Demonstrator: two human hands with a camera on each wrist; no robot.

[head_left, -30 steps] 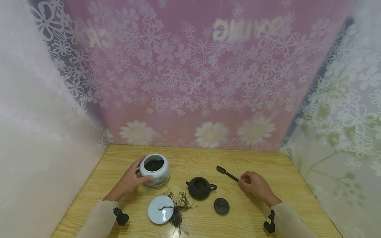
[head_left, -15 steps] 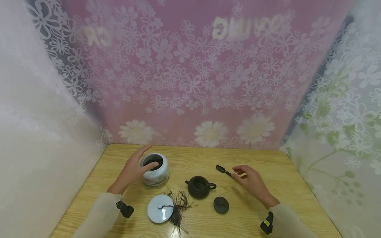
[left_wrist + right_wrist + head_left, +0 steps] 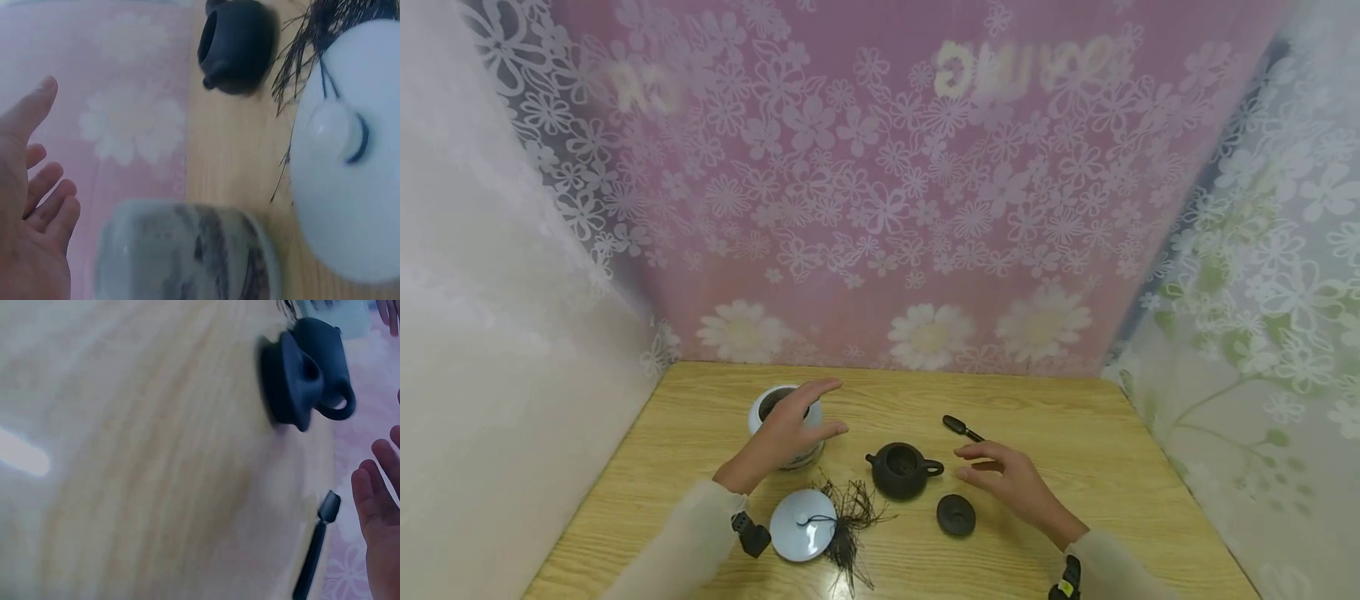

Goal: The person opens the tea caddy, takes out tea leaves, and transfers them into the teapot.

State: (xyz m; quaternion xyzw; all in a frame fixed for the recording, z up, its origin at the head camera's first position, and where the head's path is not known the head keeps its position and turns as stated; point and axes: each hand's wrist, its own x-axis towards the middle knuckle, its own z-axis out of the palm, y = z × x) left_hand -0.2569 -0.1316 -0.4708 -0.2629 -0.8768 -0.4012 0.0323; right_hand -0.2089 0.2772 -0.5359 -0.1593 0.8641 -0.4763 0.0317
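My left hand point(image 3: 786, 433) hovers over the white porcelain jar point(image 3: 762, 410) with thumb and fingers spread, holding nothing; it hides part of the jar's mouth. In the left wrist view the painted side of that jar point(image 3: 187, 256) stands below the fingers. Between my two hands sits a small dark teapot point(image 3: 901, 477), lidless, its handle pointing right. My right hand point(image 3: 1011, 483) is in the air just right of that handle, fingers loosely bent and empty. A dark tea scoop point(image 3: 957, 426) lies behind the right hand, its shaft partly hidden; the right wrist view shows the scoop point(image 3: 315, 550) whole-headed.
The teapot's dark round lid point(image 3: 956, 516) lies in front of the teapot's handle. At front left is the white jar lid point(image 3: 797, 529), its knob tied to a dark stringy tassel point(image 3: 848, 533). A patterned curtain point(image 3: 880, 208) rises behind the wooden table point(image 3: 1037, 400).
My left hand has let go of the jar, lifted and moved right across its mouth. The right hand has left the scoop and moved left toward the teapot.
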